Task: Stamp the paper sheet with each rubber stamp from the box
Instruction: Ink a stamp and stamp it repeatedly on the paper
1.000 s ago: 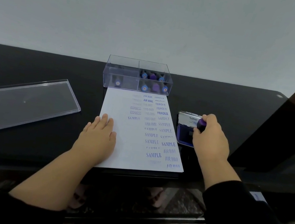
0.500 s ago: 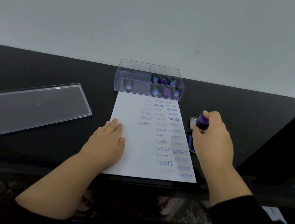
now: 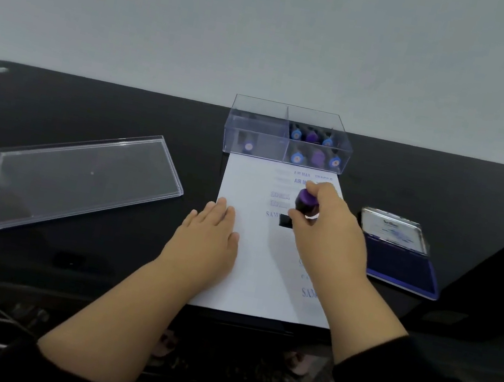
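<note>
A white paper sheet (image 3: 242,276) lies on the black table, printed with blue marks such as AIR MAIL and SAMPLE. My left hand (image 3: 206,240) lies flat on the sheet's left side. My right hand (image 3: 328,234) grips a purple-handled rubber stamp (image 3: 303,205), whose dark base meets the paper near its middle. Behind the sheet stands a clear box (image 3: 258,118) with several blue and purple stamps in its right compartments and one in the left. An open blue ink pad (image 3: 399,262) sits right of the sheet.
The box's clear lid (image 3: 77,180) lies on the black table (image 3: 91,102) to the left. A pale wall rises behind the table. A dark panel edges in at the far right.
My right hand carried the purple stamp from the ink pad leftward onto the paper. The left hand stayed flat on the sheet. The camera view shifted, uncovering the ink pad.
</note>
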The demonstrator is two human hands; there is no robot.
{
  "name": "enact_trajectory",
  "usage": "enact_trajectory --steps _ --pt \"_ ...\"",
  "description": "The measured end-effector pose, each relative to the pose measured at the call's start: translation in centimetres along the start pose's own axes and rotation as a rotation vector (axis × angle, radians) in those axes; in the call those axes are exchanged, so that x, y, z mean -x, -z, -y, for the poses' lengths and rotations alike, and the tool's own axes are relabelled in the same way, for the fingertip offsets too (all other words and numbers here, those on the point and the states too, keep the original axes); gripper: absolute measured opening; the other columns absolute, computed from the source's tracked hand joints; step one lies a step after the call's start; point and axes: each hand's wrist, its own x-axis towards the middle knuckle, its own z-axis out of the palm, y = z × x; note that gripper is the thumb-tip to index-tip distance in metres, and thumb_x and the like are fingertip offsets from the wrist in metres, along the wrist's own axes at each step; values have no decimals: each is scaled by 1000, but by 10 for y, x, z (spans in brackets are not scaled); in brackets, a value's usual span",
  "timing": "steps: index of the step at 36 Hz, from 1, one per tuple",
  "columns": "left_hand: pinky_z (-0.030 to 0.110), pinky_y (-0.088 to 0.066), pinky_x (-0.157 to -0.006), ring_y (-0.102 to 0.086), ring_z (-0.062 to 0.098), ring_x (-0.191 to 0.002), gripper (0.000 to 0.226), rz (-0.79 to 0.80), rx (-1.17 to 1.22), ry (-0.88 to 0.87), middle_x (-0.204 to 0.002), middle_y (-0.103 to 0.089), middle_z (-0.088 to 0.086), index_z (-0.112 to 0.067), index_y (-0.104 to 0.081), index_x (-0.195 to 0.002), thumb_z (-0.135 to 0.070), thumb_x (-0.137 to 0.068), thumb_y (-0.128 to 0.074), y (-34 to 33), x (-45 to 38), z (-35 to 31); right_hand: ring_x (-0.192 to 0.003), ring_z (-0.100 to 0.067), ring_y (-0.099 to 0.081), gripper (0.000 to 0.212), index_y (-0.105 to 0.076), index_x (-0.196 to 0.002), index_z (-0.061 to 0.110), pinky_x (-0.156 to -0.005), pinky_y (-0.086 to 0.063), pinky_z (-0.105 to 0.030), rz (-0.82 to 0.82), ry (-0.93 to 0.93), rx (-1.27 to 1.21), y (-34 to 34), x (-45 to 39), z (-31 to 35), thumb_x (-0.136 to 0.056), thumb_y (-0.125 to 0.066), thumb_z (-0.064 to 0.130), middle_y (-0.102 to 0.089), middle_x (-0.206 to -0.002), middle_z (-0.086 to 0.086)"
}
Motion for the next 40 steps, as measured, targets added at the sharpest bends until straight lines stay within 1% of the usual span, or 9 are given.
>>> enact_trajectory --steps 2,5,11,15,19,32,35,38,40 --pt "32 3 -117 5 17 -147 53 10 3 1 -159 9 2 -13 -2 -152 -28 -103 -17 1 -1 1 -92 -16 -55 34 -51 -125 23 -73 -40 -27 15 9 -8 -7 -2 3 -91 -58 20 -56 -110 8" --pt "32 4 -117 6 17 -147 53 23 8 -2 -159 10 2 -14 -1 -152 -28 -103 -17 2 -2 1 -95 -16 -56 37 -50 -128 24 -73 -38 -25 37 16 -9 -16 -4 5 -92 -57 20 -57 -114 6" --pt "32 3 -117 6 17 -147 54 23 2 -9 -159 10 3 -13 0 -152 -28 -104 -17 2 -2 2 -86 -11 -48 36 -49 -127 24 -71 -36 -25 55 26 53 -24 -9 4 -92 -56 22 -57 -116 6" --pt "32 4 -117 6 17 -147 54 21 0 -17 -159 10 3 -13 0 -152 -29 -104 -17 2 -2 3 -99 -15 -54 36 -47 -129 24 -74 -42 -28 67 26 107 -28 -9 4 -94 -54 23 -55 -121 5" --pt "32 5 -117 7 17 -147 54 34 -5 -19 -159 12 3 -13 2 -152 -30 -104 -17 2 -1 3 -100 -18 -56 34 -48 -127 24 -78 -49 -34 46 15 107 -30 -7 6 -93 -54 22 -56 -120 5" --pt "32 6 -116 8 17 -146 54 40 -16 -16 -159 13 3 -14 3 -152 -31 -104 -16 2 -3 3 -100 -18 -57 35 -47 -128 24 -76 -47 -32 32 23 95 -31 -5 5 -94 -54 22 -57 -120 5" --pt "32 5 -116 8 17 -146 54 21 -7 -17 -159 12 2 -13 2 -152 -30 -104 -16 1 -2 3 -94 -17 -57 34 -49 -125 24 -74 -46 -30 22 18 52 -31 -5 2 -92 -56 23 -58 -115 5" --pt "31 5 -116 6 16 -147 54 -1 9 -18 -159 11 2 -13 1 -152 -29 -104 -16 0 0 3 -83 -13 -55 30 -52 -117 25 -70 -39 -25 -53 -53 -133 -20 -7 1 -89 -62 21 -58 -101 10" --pt "30 5 -116 5 15 -147 53 -20 21 -17 -159 10 2 -14 -1 -152 -29 -103 -17 -2 1 3 -77 -11 -56 28 -51 -111 28 -67 -42 -26 -116 -93 -249 -9 -10 0 -87 -65 22 -57 -92 12"
